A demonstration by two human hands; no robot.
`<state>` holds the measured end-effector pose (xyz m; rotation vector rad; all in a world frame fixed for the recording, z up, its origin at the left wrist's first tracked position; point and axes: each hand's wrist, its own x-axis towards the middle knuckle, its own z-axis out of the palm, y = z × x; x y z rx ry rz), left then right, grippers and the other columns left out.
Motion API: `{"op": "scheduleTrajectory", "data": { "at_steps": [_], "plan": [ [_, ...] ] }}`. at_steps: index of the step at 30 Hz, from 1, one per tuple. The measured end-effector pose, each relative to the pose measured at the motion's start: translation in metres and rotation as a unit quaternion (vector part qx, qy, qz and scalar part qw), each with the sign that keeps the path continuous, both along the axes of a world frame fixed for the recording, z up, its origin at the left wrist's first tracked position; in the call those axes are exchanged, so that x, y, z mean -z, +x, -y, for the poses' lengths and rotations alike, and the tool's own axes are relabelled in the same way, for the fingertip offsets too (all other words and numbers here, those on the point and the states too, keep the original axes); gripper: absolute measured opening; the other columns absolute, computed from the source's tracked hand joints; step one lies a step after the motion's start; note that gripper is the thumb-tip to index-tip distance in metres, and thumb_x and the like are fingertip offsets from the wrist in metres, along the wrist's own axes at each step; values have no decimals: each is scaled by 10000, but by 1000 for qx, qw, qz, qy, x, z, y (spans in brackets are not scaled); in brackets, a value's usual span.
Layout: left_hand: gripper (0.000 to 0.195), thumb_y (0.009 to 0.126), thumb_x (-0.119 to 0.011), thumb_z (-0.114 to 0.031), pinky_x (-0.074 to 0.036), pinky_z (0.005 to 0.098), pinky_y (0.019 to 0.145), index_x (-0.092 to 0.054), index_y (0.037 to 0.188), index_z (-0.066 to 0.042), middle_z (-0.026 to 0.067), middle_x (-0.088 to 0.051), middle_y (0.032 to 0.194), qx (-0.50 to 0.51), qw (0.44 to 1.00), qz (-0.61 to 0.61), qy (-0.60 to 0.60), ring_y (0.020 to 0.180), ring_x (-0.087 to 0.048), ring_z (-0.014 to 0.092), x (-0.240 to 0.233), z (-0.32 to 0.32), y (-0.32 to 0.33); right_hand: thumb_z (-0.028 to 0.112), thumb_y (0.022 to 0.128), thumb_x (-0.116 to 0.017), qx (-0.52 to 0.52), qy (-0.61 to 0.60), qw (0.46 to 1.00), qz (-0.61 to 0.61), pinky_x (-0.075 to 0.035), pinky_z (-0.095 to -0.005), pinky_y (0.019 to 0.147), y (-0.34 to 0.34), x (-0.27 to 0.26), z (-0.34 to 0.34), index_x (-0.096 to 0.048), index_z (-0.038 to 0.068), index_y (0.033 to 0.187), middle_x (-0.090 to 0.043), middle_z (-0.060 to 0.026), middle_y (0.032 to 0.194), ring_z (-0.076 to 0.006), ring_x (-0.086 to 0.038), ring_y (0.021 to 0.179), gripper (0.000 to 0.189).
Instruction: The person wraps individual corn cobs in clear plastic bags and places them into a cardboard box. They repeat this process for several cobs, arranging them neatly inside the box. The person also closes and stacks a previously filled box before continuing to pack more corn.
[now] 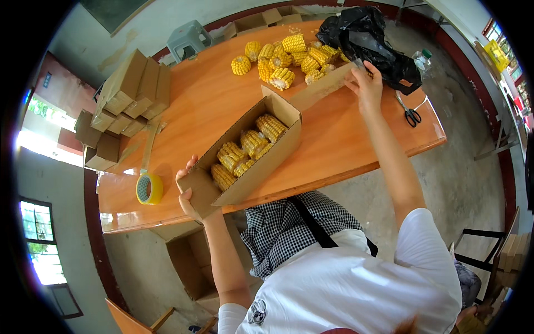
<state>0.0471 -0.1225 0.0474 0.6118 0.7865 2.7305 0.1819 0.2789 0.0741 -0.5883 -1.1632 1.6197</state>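
An open cardboard box [267, 167] stands slantwise at the near edge of the orange-brown table [200, 96], with several wrapped corn cob pieces [252, 142] inside. My left hand [192, 188] grips the near-left end of the box around its folded-out flap [200, 190]. My right hand [365, 85] is raised beyond the box's far end, its fingertips pinching the end of a strip of clear tape [323, 85] that stretches towards that end. Loose corn cob pieces [281, 78] lie in a pile at the back of the table, left of my right hand.
A yellow tape roll [149, 188] sits at the left, near stacked cardboard boxes [125, 89]. A black plastic bag [367, 37] and scissors [411, 113] lie at the right. An open carton [192, 263] is on the floor; a grey stool [190, 39] stands behind the table.
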Motion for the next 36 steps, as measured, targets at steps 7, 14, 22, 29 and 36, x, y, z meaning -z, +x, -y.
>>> {"op": "scheduleTrajectory", "data": {
  "at_steps": [7,14,22,29,36],
  "plan": [
    [503,719,-470,-209,-312,498,1077,-524,1188,-38,265,-486,1295,4,999,-18,-47,1253,-413,369,-1,1,-11,85,840,-682,29,93,974,202,-510,-226,530,23,35,-10,-397,32,1248,-605,-103,981,-122,-613,703,500],
    [587,737,-461,-214,-289,488,1093,-468,1285,-3,274,-462,1320,52,998,-13,-35,1276,-392,365,-4,0,-30,184,812,-747,18,209,926,315,-404,-191,519,69,44,0,-458,55,1190,-538,-9,791,-63,-487,649,494],
    [426,933,-466,-255,-337,398,1077,-419,1287,-23,156,-474,1333,-132,986,18,-102,1277,-407,256,-5,15,-3,126,832,-730,69,283,923,253,-266,-196,520,100,10,7,-512,53,1117,-361,60,665,-29,-333,595,366],
    [304,930,-487,-194,-343,365,1033,-482,1176,-15,103,-516,1201,-176,970,22,-168,1182,-457,204,7,28,19,117,885,-654,-198,370,894,157,-485,-204,733,21,-95,101,-656,23,1020,-673,-15,902,-69,-624,798,164],
    [216,915,-455,-129,-350,373,1027,-505,1097,-25,94,-533,1140,-210,952,-21,-221,1135,-489,204,-6,29,23,144,830,-664,-439,542,653,294,-527,-264,751,-56,-119,149,-707,23,1013,-720,-105,894,-155,-678,806,223]
  ]
}}
